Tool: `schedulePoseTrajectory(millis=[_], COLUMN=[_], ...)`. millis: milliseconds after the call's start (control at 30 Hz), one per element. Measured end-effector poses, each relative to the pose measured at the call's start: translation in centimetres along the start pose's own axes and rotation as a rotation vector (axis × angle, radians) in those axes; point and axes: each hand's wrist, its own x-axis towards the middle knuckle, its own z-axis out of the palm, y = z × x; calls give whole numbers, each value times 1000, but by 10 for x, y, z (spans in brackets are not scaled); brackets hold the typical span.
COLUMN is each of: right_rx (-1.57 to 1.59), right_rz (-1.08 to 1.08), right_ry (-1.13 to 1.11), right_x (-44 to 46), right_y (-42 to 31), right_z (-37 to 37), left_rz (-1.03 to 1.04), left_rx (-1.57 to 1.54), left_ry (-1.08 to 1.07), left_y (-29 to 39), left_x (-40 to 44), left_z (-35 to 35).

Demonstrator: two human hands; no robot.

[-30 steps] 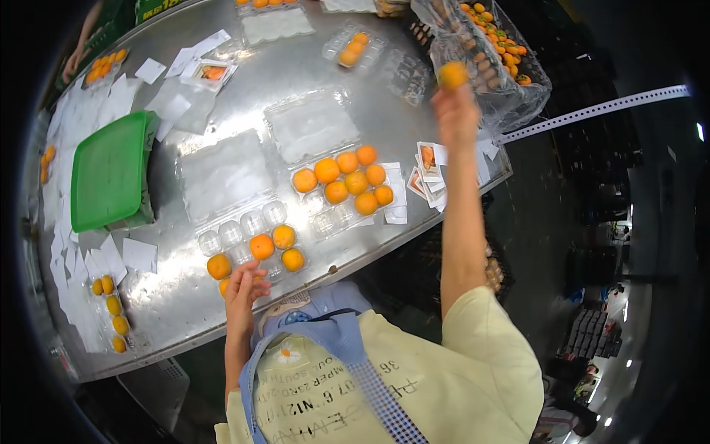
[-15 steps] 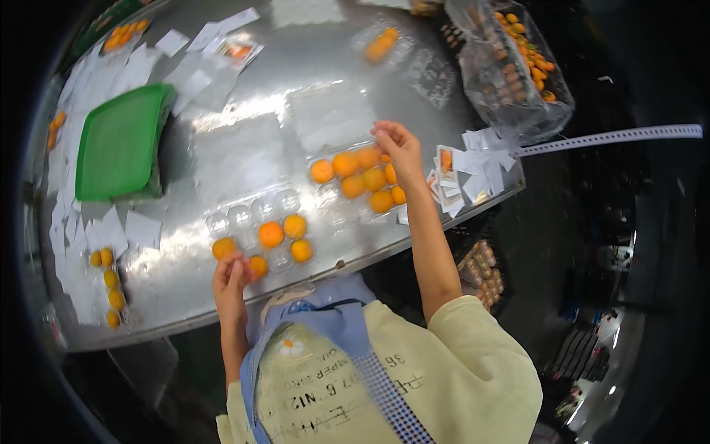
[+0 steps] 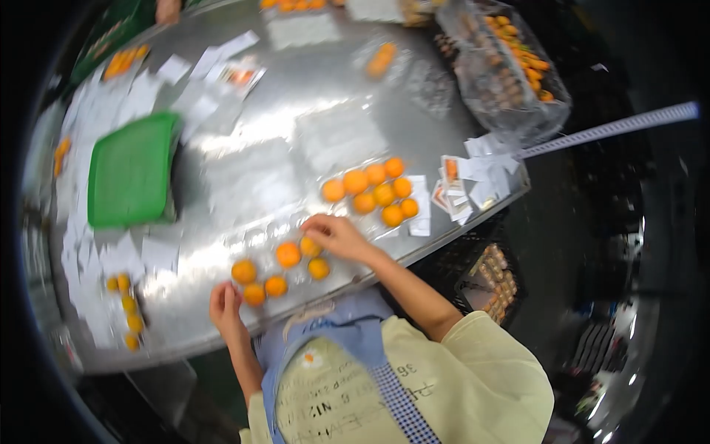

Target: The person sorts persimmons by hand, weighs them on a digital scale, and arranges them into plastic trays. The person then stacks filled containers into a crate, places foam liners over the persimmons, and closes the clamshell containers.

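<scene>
In front of me lies a clear plastic tray (image 3: 275,238) with rounded hollows, several oranges (image 3: 288,254) sitting in it. My left hand (image 3: 227,305) is at its near left corner, beside an orange (image 3: 254,294); its fingers are slightly apart and nothing shows in them. My right hand (image 3: 334,235) reaches over the tray's far right side, partly above another orange (image 3: 310,247). Its fingertips are drawn together near the tray's rim; whatever they pinch is hidden. To the right, a second clear tray holds several oranges (image 3: 384,194).
Paper slips (image 3: 419,207) and printed cards (image 3: 452,185) lie at the right. A green lid or bin (image 3: 133,170) stands left among white papers. Flat clear trays (image 3: 344,137) lie further back. A bagged crate of orange fruit (image 3: 521,59) is at back right. Another person's hand (image 3: 168,10) shows above.
My right hand has moved from the right tray down and left to the nearer tray. An additional orange now sits in that tray beside my left hand, which has drawn back slightly. The view has shifted.
</scene>
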Motion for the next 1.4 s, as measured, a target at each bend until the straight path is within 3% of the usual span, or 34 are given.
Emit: schedulePoseTrajectory(millis=[500,800,967,1200,1400], right_rx=[42,-55,-187,-649,-695], right_rz=[39,57,41,-433,-479], right_ry=[128,97,-59,-156,-206], right_x=[-39,-42,-37,-28,-17], right_y=[5,11,-9,-20,1], right_z=[26,38,53,105,116], left_rz=[43,79,45,28,49], left_rx=[149,45,11,11,2], left_ry=[-265,-166,-41,18,21], left_y=[15,14,16,5,-2], left_x=[18,20,9,-5,-12], left_z=[36,18,6,-7,-8])
